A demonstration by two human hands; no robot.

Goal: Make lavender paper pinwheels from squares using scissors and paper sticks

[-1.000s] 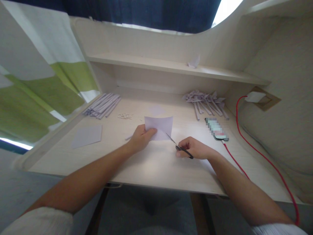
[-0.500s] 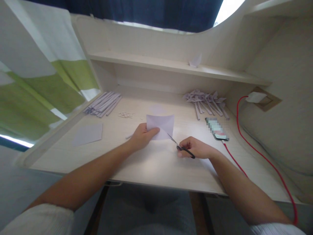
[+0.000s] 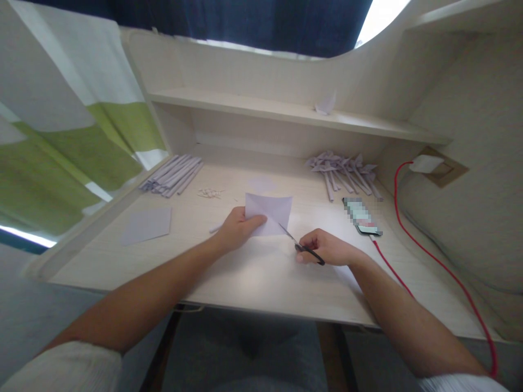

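A square sheet of pale paper [image 3: 273,207] is raised a little above the desk, its left side pinched by my left hand [image 3: 239,227] with the thumb on top. My right hand [image 3: 324,246] is closed round the black handles of a pair of scissors [image 3: 303,248]. Their blades point up and left and reach into the paper from its lower right corner, ending near my left thumb. Whether the blades are fully closed is hard to make out. Partly behind my left hand lies a thin white paper roll [image 3: 214,227].
On the left are rolled paper sticks [image 3: 174,173], a paper stack [image 3: 149,225] and small white bits [image 3: 210,193]. Paper pinwheels on sticks [image 3: 343,169] lie back right, by a phone [image 3: 362,216] with a red cable [image 3: 393,268]. A folded paper piece [image 3: 325,104] sits on the shelf [image 3: 245,109].
The scissor tips sit very slightly farther into the paper, toward my left thumb. Both hands keep nearly the same place and hold; the whole view shifts a little.
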